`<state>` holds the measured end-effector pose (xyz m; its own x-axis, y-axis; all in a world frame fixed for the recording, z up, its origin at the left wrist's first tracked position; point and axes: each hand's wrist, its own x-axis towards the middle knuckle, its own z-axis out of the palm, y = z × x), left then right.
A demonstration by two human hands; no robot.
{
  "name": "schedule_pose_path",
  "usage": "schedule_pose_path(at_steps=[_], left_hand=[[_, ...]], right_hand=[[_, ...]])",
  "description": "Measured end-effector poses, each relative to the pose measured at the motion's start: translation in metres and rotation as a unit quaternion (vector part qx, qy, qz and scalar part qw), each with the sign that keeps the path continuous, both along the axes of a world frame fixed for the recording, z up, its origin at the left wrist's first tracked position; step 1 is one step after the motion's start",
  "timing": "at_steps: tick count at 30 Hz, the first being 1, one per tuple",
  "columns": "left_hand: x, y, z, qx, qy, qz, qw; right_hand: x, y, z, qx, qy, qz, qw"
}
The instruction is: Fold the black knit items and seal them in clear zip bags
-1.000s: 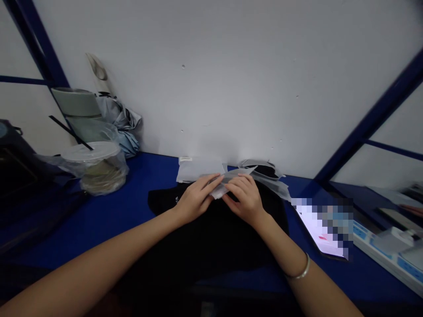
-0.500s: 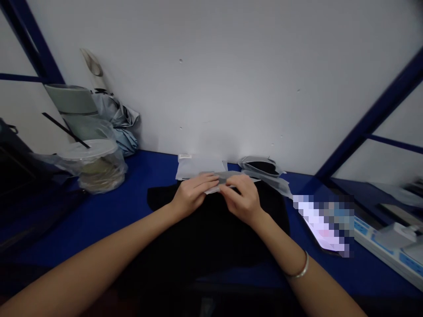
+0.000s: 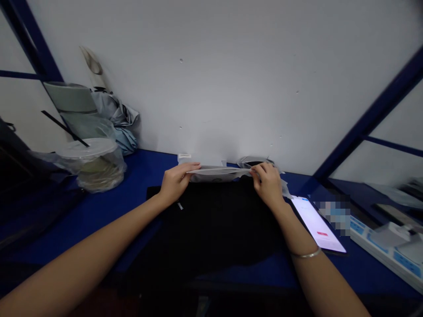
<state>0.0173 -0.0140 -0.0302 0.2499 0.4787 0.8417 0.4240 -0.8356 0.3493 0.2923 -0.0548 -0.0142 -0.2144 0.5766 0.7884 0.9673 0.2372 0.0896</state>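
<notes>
Clock positions are taken from the pouch, 12 toward the wall.

Black cloth (image 3: 218, 229): at 6 o'clock, spread on the blue worktop (image 3: 145, 168); small white lettering near the left hand.
Bangle (image 3: 309, 255): silver, round the right wrist, at 4 o'clock.
Phone (image 3: 317, 224): at 4 o'clock, screen lit, partly pixelated.
Power strip (image 3: 380, 255): white and blue, beyond the phone at 4 o'clock.
Left hand (image 3: 175, 181): thumb and fingers pinched on the pouch's 9 o'clock end.
Right hand (image 3: 269, 182): pinched on its 3 o'clock end.
Pouch (image 3: 216, 176): translucent, stretched between the hands at the cloth's far edge.
Cup (image 3: 95, 169): film-wrapped, with a black straw (image 3: 62, 127), at 9 o'clock.
White packet (image 3: 201, 159): just behind the pouch, at 11 o'clock.
Umbrella (image 3: 125, 138): folded, at 10 o'clock, beside a green container (image 3: 74, 99).
Wall (image 3: 211, 66): pale, at 12 o'clock.
</notes>
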Motion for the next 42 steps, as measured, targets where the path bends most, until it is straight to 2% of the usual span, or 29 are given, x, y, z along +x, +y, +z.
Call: schedule_pose_path(at_steps=[2, 6, 9, 12, 17, 21, 24, 27, 31, 35, 39, 42], left_hand=[[-0.002, 0.002, 0.001, -0.013, 0.002, 0.005, 1.0], [-0.005, 0.005, 0.001, -0.054, 0.015, 0.041, 0.998], [-0.003, 0.002, 0.0, -0.066, 0.046, 0.042, 0.996], [0.002, -0.005, 0.0, -0.035, 0.092, 0.012, 0.995], [0.007, -0.011, -0.001, 0.031, 0.143, -0.039, 0.988], [0.008, -0.008, -0.007, 0.122, 0.174, -0.024, 0.977], [0.01, -0.007, -0.01, 0.172, 0.191, -0.035, 0.966], [0.011, -0.011, -0.007, 0.183, 0.203, -0.054, 0.96], [0.01, -0.014, 0.003, 0.223, 0.241, -0.05, 0.943], [0.004, -0.007, 0.008, 0.223, 0.24, -0.004, 0.945], [-0.01, 0.006, 0.005, 0.211, 0.228, 0.008, 0.951], [-0.022, 0.017, 0.002, 0.165, 0.218, 0.042, 0.961]], right_hand=[[-0.001, 0.0, -0.002, 0.006, 0.022, 0.017, 1.0], [-0.013, -0.004, -0.003, 0.093, 0.079, 0.103, 0.987], [-0.028, -0.009, -0.001, 0.112, 0.055, 0.16, 0.979], [-0.042, -0.013, 0.001, 0.082, 0.044, 0.171, 0.981], [-0.048, -0.015, 0.001, 0.006, 0.093, 0.158, 0.983], [-0.049, -0.015, -0.005, -0.085, 0.01, 0.156, 0.984], [-0.052, -0.015, -0.01, -0.093, -0.024, 0.123, 0.988], [-0.054, -0.015, -0.011, -0.071, -0.031, 0.106, 0.991], [-0.056, -0.016, -0.011, 0.003, -0.009, 0.127, 0.992], [-0.058, -0.017, -0.009, 0.065, 0.02, 0.183, 0.981], [-0.06, -0.021, -0.006, 0.121, -0.011, 0.246, 0.962], [-0.066, -0.028, -0.002, 0.177, -0.044, 0.273, 0.945]])
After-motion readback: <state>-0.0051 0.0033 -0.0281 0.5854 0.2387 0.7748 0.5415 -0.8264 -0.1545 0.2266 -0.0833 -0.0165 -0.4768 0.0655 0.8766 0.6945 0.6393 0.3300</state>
